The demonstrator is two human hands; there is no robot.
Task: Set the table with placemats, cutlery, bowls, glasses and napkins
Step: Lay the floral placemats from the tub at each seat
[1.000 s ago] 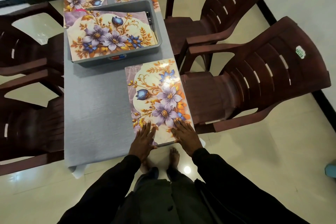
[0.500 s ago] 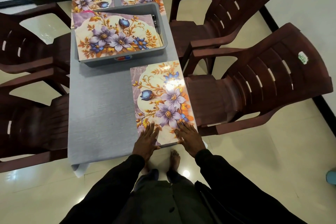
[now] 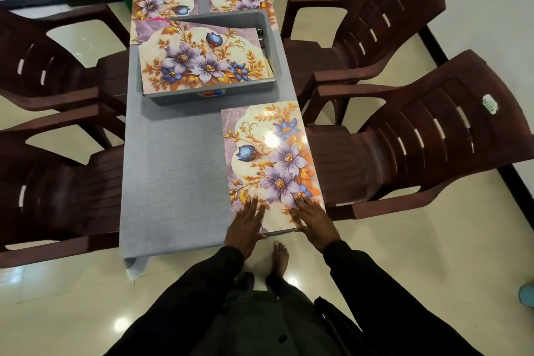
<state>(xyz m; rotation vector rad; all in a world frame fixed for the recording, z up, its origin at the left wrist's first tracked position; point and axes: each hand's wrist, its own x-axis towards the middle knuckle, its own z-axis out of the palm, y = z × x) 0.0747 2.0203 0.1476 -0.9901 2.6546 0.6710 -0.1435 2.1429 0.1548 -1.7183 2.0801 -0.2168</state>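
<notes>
Left hand (image 3: 245, 225) and right hand (image 3: 313, 221) spread flat on placemat (image 3: 271, 165) at surface (image 3: 173, 176) near-right edge, bare cloth beside, tray (image 3: 276, 66) beyond

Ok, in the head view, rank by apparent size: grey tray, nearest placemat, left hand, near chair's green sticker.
1. grey tray, largest even though it sits farther from the camera
2. nearest placemat
3. left hand
4. near chair's green sticker

Bare grey cloth-covered tabletop (image 3: 173, 170) open left of glossy floral placemat (image 3: 271, 159). Grey plastic tub (image 3: 273, 46) blocks middle. Brown plastic armchairs (image 3: 404, 159) crowd both long sides.
</notes>
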